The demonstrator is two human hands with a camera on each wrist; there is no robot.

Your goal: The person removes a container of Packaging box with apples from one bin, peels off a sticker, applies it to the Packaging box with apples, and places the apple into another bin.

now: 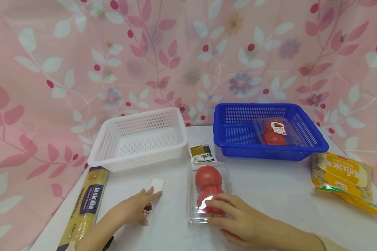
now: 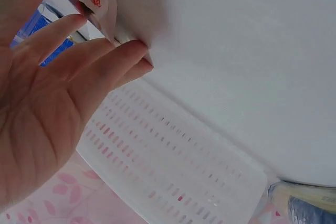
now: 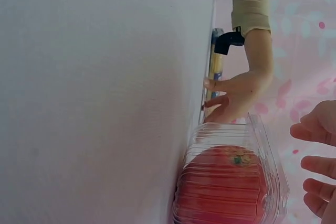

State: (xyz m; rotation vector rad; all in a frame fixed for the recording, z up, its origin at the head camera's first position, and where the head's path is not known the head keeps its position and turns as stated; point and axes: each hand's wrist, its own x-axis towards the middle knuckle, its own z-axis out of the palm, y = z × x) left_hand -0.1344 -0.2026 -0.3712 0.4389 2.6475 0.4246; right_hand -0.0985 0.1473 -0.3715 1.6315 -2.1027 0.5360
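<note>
A clear plastic pack of two red tomatoes (image 1: 207, 190) lies in the middle of the white table (image 1: 270, 195). My right hand (image 1: 235, 219) reaches over its near end with relaxed fingers, fingertips on the lid. In the right wrist view the fingers (image 3: 315, 166) stand just off the pack (image 3: 231, 182). My left hand (image 1: 138, 205) lies flat with straight fingers on a small white card (image 1: 155, 186) that has a red mark. The left wrist view shows that open palm (image 2: 63, 93) touching the card's edge (image 2: 100, 3).
A white basket (image 1: 138, 139) stands empty at the back left. A blue basket (image 1: 238, 139) at the back right holds another tomato pack (image 1: 274, 132). A small packet (image 1: 202, 153) lies between them. A pasta pack (image 1: 84, 205) lies at the left edge, a yellow bag (image 1: 342, 177) at the right.
</note>
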